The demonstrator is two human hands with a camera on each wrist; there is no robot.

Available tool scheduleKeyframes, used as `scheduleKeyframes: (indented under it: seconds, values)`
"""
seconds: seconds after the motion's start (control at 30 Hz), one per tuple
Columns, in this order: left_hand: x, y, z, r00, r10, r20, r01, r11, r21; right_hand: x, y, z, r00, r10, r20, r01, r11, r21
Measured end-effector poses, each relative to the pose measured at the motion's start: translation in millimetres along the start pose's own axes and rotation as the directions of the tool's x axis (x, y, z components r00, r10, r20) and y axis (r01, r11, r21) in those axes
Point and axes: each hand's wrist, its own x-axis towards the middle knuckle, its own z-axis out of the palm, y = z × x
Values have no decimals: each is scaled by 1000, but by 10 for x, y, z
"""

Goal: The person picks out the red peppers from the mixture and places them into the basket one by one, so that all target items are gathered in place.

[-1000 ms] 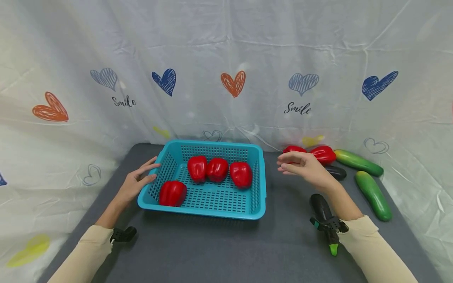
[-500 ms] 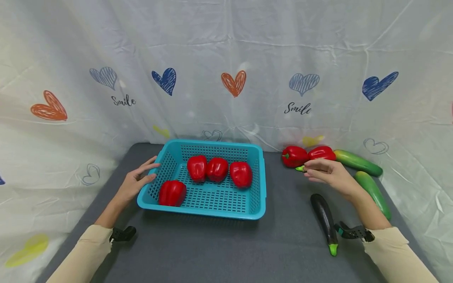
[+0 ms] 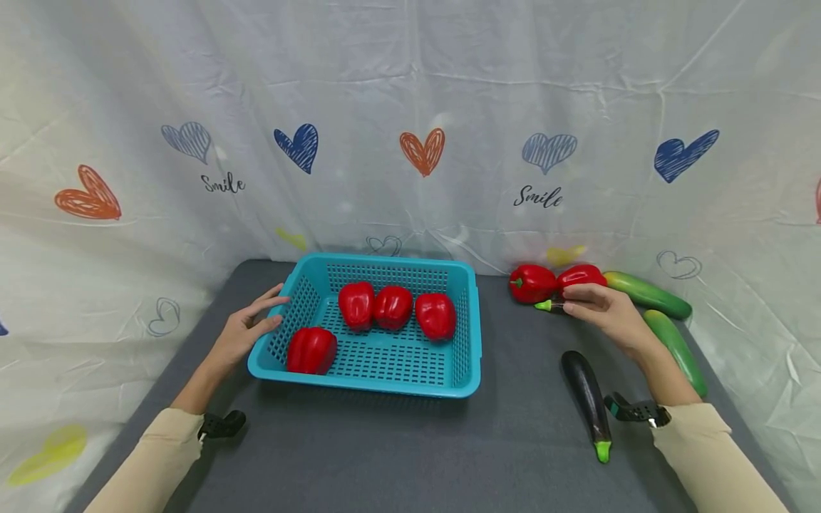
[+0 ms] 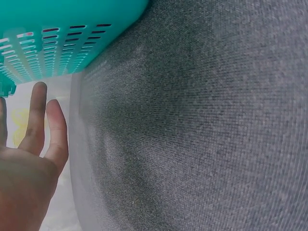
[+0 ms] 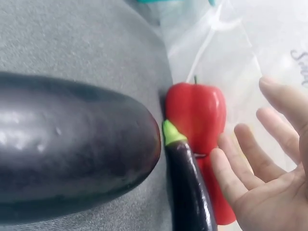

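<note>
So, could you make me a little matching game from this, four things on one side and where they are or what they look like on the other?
Things:
1. basket
2. left hand
3. right hand
4. cucumbers

Places and looks:
A. by the far eggplant
B. green, toward the right edge of the table
C. blue, with four red peppers inside
D. at the basket's left side

Pairs: 1-C, 2-D, 3-A, 4-B
</note>
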Motion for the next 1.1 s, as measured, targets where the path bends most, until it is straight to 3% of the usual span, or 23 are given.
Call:
scheduleKeyframes:
  seconds: [0.23,0.47,1.1]
  values:
    - [-4,-3,-5,1000,3,-6,-3,1000,-15,117,60,2,999,-26,-21,26,1000,6]
    - [-3,-11,-4,1000,4,-7,-4,1000,-21,305,65,76,999,-41,-29,39,997,-64]
    - [-10,6,6,1000,-8,-10,8,1000,-13,803,89,252,997,-62,34,66,990,-128]
